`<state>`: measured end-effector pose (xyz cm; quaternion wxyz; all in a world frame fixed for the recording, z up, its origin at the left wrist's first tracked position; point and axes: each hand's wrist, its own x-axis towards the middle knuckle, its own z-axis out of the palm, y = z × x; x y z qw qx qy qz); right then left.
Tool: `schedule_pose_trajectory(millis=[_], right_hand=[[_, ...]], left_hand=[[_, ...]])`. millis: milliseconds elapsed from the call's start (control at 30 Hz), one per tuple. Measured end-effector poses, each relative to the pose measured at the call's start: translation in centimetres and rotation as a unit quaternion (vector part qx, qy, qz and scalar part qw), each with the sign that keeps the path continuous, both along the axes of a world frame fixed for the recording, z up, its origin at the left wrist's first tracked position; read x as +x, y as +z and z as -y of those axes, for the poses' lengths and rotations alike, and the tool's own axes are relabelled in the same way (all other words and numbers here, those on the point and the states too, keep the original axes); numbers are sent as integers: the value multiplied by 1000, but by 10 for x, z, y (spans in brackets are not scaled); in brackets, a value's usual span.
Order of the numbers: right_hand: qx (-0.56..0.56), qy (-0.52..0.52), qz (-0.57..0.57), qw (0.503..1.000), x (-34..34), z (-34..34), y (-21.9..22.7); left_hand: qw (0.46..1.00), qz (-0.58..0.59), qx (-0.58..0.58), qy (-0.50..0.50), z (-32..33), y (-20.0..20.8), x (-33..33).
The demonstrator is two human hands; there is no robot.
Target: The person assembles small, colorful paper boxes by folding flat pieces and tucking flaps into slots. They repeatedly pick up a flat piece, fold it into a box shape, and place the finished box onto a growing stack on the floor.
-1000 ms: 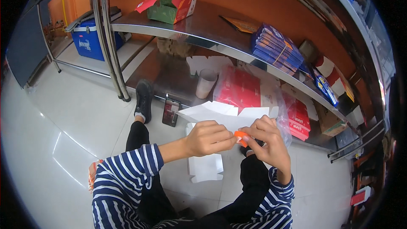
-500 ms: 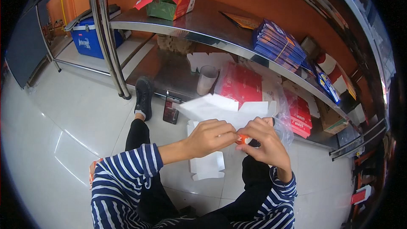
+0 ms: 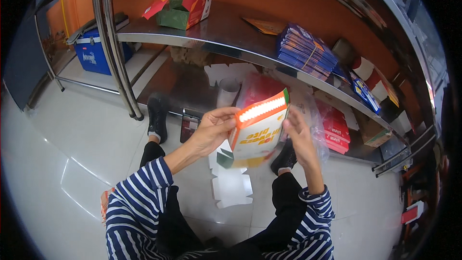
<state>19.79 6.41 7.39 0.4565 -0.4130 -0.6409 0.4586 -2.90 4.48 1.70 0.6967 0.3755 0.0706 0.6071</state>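
Between my hands is a cardboard carton (image 3: pixel 263 135), tilted above the floor, with white, orange and yellow printed sides and green end flaps. My left hand (image 3: pixel 216 127) pinches its left upper edge between thumb and fingers. At the right edge, my right hand (image 3: pixel 299 130) holds the carton with the thumb on the near side; some of its fingertips are hidden behind it. Beneath the carton, a flat white die-cut cardboard blank (image 3: pixel 232 188) lies on the tiled floor between my legs, partly covered from view.
A phone (image 3: pixel 189 127) leans by my left shoe (image 3: pixel 157 115). The lower shelf holds a translucent cup (image 3: pixel 227 92) and red flat cartons (image 3: pixel 334 127) in plastic. On the metal shelf (image 3: pixel 226 43) above are a red carton (image 3: pixel 185 2) and a banded blue stack (image 3: pixel 307 52). A blue cooler (image 3: pixel 96 55) stands left.
The carton has turned from its plain white inside to its printed outside and now has a box shape. My hands have moved apart, from pinching together at an orange edge to its opposite sides.
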Motion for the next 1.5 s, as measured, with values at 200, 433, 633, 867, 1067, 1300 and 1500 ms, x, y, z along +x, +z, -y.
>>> schedule_pose_trajectory(millis=[200,433,633,867,1067,1300,1500], right_hand=[[23,65,-60,996,1,-6,-12],[321,12,113,940,-26,15,-12],[446,-27,107,888,-32,21,-19],[504,-33,151,850,-35,23,-23],[534,-55,150,830,-37,24,-29],[562,-14,165,811,-27,15,-17],[551,27,195,811,-24,15,-20]], left_hand=[[995,-96,-10,32,1,16,-12],[811,-446,114,360,21,25,12],[870,-354,68,337,24,30,18],[862,-397,36,313,23,28,16],[821,-454,138,318,23,20,17],[813,-473,204,270,33,29,10],[772,-544,216,247,32,24,3]])
